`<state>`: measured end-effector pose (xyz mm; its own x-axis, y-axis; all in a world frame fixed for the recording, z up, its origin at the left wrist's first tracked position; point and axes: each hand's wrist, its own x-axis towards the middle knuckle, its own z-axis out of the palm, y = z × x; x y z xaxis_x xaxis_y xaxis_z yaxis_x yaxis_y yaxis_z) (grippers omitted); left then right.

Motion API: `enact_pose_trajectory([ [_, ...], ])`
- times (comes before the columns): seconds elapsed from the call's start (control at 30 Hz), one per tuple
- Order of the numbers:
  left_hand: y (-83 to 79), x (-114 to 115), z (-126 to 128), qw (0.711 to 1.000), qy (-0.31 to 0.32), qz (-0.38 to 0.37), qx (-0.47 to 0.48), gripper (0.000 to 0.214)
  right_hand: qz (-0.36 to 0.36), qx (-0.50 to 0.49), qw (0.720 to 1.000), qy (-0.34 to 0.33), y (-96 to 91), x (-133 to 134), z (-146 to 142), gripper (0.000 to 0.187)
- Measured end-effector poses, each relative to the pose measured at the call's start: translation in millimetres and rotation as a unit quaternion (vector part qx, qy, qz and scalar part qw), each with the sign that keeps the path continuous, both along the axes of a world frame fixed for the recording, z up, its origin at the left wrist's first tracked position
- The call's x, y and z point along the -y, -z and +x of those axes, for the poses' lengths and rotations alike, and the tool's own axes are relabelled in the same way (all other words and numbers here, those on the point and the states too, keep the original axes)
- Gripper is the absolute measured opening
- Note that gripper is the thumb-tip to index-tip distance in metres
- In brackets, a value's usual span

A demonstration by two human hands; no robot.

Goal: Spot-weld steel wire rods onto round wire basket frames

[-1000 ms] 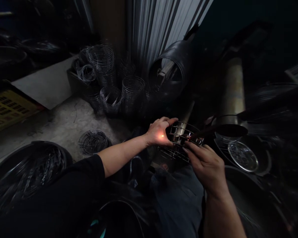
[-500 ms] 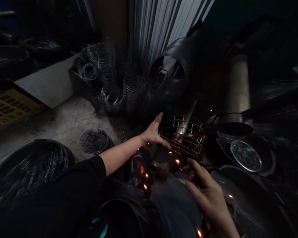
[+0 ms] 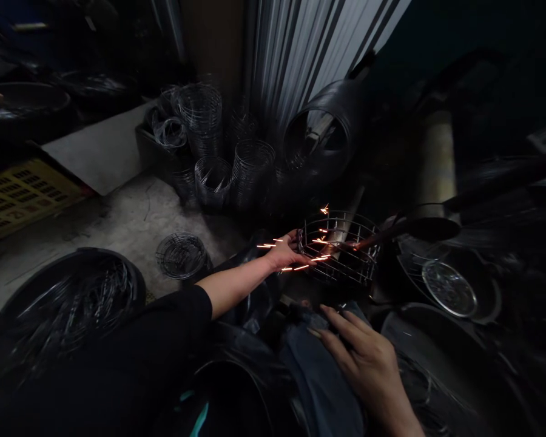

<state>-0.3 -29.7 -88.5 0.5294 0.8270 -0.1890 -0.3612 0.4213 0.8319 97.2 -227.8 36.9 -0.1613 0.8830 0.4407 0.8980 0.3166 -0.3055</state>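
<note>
Head view shows us our left hand stretched forward, its grip closed on the left rim of a wire basket. The basket sits tipped toward us just past our knees, right of centre in the picture. We judge that we hold it by the rim so that it does not shift where a dark rod reaches in from the right and meets its wires. Sparks fly from that spot across our fingers, and a hold on the outer edge puts the palm beside the glow rather than on it. Our right hand lies lower, on the blue cloth of our lap. Its grip is apart, fingers spread flat and holding nothing, well apart from the basket; it looks parked out of the sparks' way.

The basket is round and open at the top, made of thin bright metal, with hoops ringed one above another and crossed by upright wires. The wires glint where the sparks light them; the rest is dim. Behind it, stacks of wire hoops stand before a ribbed metal sheet. A smaller wire basket rests on the concrete floor, and a black tub of wire sits near our left elbow.
</note>
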Motion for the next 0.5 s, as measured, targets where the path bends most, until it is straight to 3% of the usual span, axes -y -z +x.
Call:
enact_pose_trajectory([
  [0.13,-1.2,1,0,1.000,0.000,0.001,0.002,0.101,-0.009,-0.002,1.000,-0.010,-5.0,9,-2,0.036],
  [0.27,-14.7,2,-26,0.999,0.032,0.038,-0.016,0.111,-0.026,-0.063,0.997,-0.030,-27.8,15,-4,0.028],
  [0.37,-32.8,11,-58,0.979,0.067,0.167,-0.099,0.112,-0.117,-0.169,0.977,-0.057,-40.0,5,-6,0.021],
  [0.5,-62.3,26,-82,0.898,0.076,0.352,-0.253,0.104,-0.287,-0.274,0.917,-0.031,-39.1,-25,-6,0.018],
])
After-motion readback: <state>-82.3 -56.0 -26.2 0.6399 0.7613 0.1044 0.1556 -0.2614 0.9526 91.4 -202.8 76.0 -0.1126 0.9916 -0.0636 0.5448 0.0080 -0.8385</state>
